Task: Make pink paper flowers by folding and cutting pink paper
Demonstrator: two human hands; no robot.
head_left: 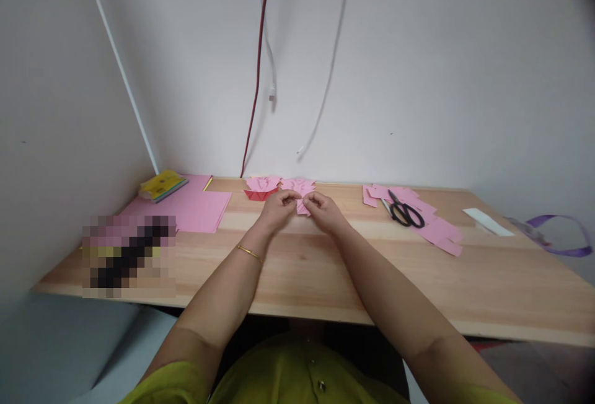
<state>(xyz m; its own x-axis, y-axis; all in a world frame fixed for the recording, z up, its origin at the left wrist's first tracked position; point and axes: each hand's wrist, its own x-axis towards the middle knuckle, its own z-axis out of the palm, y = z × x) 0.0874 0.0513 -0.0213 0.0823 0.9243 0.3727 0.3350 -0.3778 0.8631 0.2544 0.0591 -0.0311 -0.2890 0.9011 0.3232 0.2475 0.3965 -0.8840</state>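
Note:
Both arms reach forward over the wooden table [302, 267]. My left hand [280, 207] and my right hand [322, 209] meet near the back edge, fingertips pinched on a small pink paper piece [303, 207] with fold lines. Just behind them lies a pink cut-paper shape [297, 186] with jagged edges, partly hidden by the fingers. To its left sits another pink cut-paper shape [263, 183], with a red folded paper piece [259, 195] in front of it. The fingers cover much of the held piece.
At left, pink paper sheets [211, 213] lie under a yellow booklet [163, 186]. Black-handled scissors [406, 213] rest by pink scraps [439, 230] at right. Farther right are a white strip [488, 222] and a purple strap [564, 237]. A red-black cable [259, 63] hangs along the wall.

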